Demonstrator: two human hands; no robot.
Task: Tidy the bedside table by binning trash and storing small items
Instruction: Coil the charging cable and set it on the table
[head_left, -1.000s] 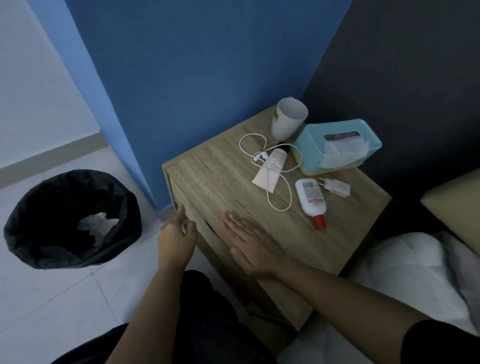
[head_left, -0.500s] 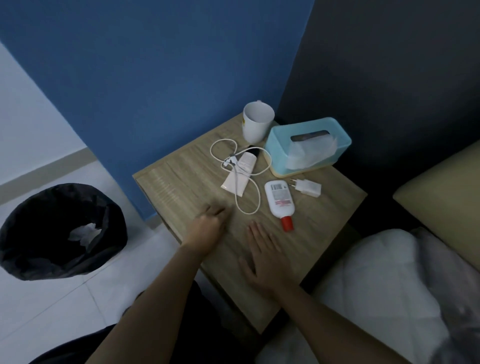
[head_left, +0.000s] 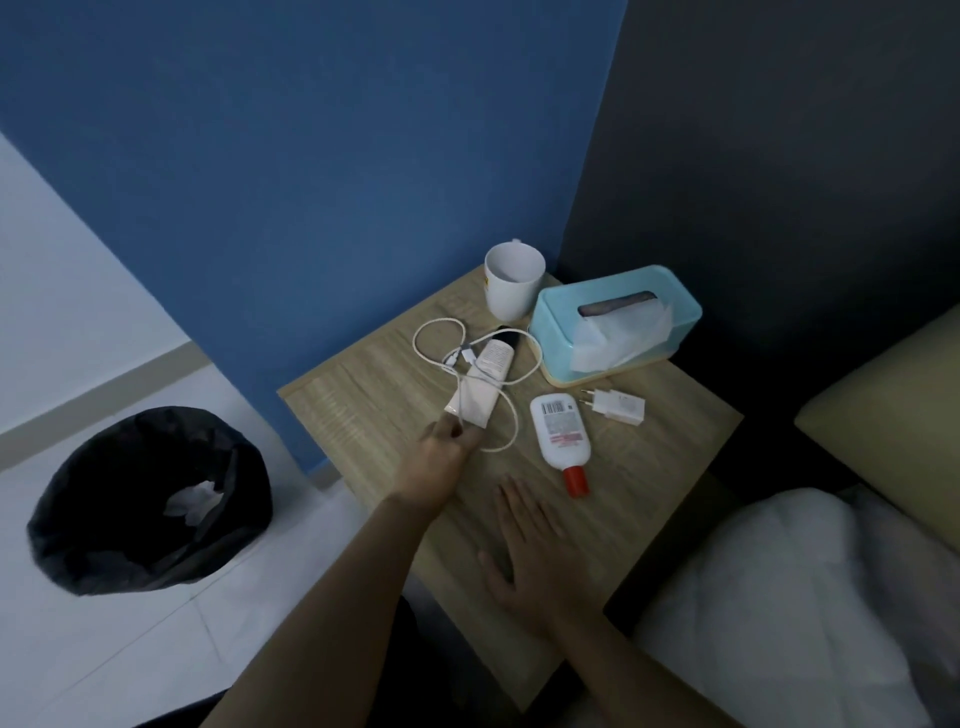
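- Tube (head_left: 483, 382), white with a black cap, lies flat on the bedside table (head_left: 353, 410), near the middle of the top, cap toward the far side and crimped end toward the person.
- Left hand (head_left: 441, 462) reaches in from the near edge; its curled fingers (head_left: 448, 428) sit right at the crimped end. They hide the contact, so I cannot tell whether they have hold of the tube or only touch it.
- A white cable (head_left: 516, 427) loops loosely over and around the tube, one bend running just beside the left hand's knuckles.
- Right hand (head_left: 530, 551) rests palm down on the tabletop at the near side, fingers straight and slightly spread, holding nothing.
- A white bottle (head_left: 560, 431) with a red cap lies on its side just right of the cable, cap pointing at the right hand.
- A white charger plug (head_left: 618, 406) lies just beyond the bottle, apart from the cable.
- At the back stand a white mug (head_left: 514, 283), upright, and beside it a teal tissue box (head_left: 618, 322) with a tissue pulled up from its slot.
- On the floor to the left, well apart from the table, stands a bin (head_left: 98, 561) with a black liner; a crumpled tissue (head_left: 192, 501) lies inside.
- A blue wall (head_left: 311, 156) rises behind the table, and a white duvet (head_left: 779, 597) lies to the right.
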